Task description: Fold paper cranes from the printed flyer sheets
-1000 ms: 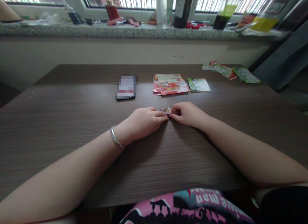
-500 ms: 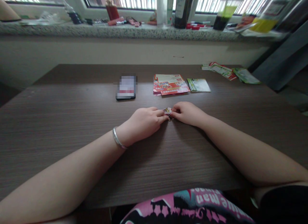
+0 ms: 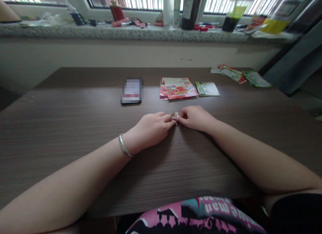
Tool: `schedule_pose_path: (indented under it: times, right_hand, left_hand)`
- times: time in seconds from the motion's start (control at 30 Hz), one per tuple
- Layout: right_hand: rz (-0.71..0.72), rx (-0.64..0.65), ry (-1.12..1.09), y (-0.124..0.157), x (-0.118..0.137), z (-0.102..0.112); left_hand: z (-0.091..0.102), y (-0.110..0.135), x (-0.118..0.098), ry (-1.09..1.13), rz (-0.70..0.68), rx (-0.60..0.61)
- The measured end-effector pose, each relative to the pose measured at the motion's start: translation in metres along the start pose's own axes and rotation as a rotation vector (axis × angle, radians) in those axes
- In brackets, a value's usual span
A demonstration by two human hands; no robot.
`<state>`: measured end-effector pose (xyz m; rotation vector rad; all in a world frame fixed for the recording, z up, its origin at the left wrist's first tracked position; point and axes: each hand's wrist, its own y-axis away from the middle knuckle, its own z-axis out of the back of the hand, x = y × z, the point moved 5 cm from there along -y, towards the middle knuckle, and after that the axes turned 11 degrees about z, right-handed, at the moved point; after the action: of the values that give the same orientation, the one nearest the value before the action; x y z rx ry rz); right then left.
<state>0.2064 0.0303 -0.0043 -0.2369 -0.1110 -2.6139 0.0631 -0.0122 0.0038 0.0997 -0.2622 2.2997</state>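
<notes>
Between my fingertips, low over the brown table (image 3: 75, 126), is a small folded piece of printed paper (image 3: 175, 116), whitish with coloured patches. My left hand (image 3: 153, 128), a silver bangle on its wrist, grips the paper's left side with the fingers close together. On the other side, my right hand (image 3: 196, 118) pinches the paper between thumb and forefinger. The fingers cover much of the paper, so its full shape is hidden.
Beyond my hands lie a phone (image 3: 131, 91), a stack of red printed leaflets (image 3: 178, 89) and a small stack of green-white papers (image 3: 207, 89). More leaflets (image 3: 232, 74) lie at the far right. Bottles, including a dark bottle (image 3: 188, 11), stand on the stone windowsill (image 3: 146, 33).
Both hands stay at the folded paper in almost the same place. Only a very slight shift of the fingers shows.
</notes>
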Motion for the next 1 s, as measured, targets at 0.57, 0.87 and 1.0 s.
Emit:
schedule_pose_path:
  times: [0.57, 0.87, 1.0]
  right_hand:
    - [0.013, 0.014, 0.080, 0.0015, 0.0033, 0.0010]
    - [0.050, 0.004, 0.025, 0.0024, -0.0008, -0.0026]
    - [0.108, -0.011, -0.011, 0.0035, -0.0024, -0.0043]
  left_hand:
    - [-0.0016, 0.0015, -0.0019, -0.041, 0.001, -0.030]
    - [-0.0019, 0.0007, 0.0005, -0.024, -0.030, -0.013]
    - [-0.0033, 0.0008, 0.0019, 0.002, -0.033, -0.018]
